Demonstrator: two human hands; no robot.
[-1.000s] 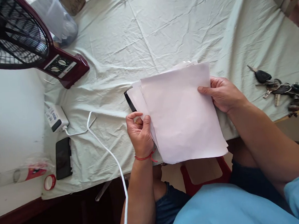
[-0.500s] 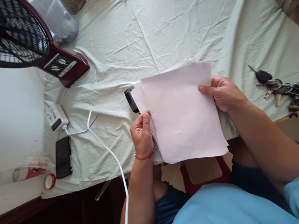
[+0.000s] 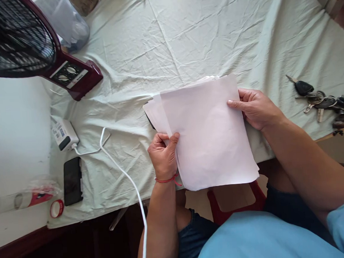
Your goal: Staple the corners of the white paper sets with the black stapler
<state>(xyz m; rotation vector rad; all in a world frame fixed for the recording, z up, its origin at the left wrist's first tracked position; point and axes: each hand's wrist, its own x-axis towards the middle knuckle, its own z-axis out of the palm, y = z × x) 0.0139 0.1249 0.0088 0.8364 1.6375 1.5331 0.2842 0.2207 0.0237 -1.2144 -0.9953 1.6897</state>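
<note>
A stack of white paper sheets is held between my two hands, its lower edge reaching past the table's front edge. My left hand, with a red cord at the wrist, pinches the stack's left edge, thumb on top. My right hand grips the right edge near the upper corner, thumb on the top sheet and fingers beneath. Several sheets fan out unevenly at the upper left. Under them a black object shows only a narrow strip; most of it is hidden.
On the pale cloth lie a key bunch at right, and a phone, white charger block and red tape roll at left. A white cable runs toward me. A maroon fan stands upper left.
The paper stack has shifted slightly left and its sheets fan out more at the upper left, covering most of the black object. My left thumb has moved onto the top sheet.
</note>
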